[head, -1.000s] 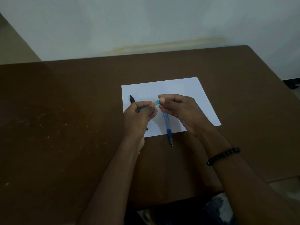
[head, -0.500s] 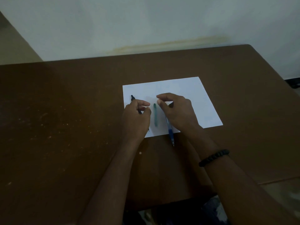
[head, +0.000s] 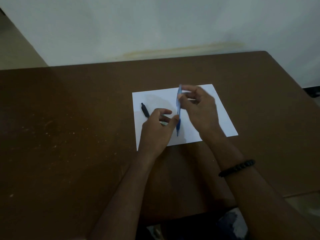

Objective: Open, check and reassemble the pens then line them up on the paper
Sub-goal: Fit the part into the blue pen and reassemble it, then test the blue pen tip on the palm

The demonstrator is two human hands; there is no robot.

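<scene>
Head view, change: the right hand (head: pixel 199 110) now pinches the blue pen (head: pixel 178 111) and lifts it; half a second ago this pen lay on the paper (head: pixel 223 118).
Left hand (head: pixel 155 129): fingers curled loosely, holding nothing, its thumb just beside the blue pen.
Black pen (head: pixel 145 110): lies on the paper, beyond the left hand.
Green pen (head: pixel 163 116): mostly hidden under the left fingers.
Meaning: probably the blue pen is next to be opened.
Surface: dark brown table (head: pixel 69 118), pale wall (head: pixel 155 23) behind.

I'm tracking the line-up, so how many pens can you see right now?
3. A black pen lies on the paper's left part; a blue pen is held in the right hand; a green pen shows barely, under the left hand.
</scene>
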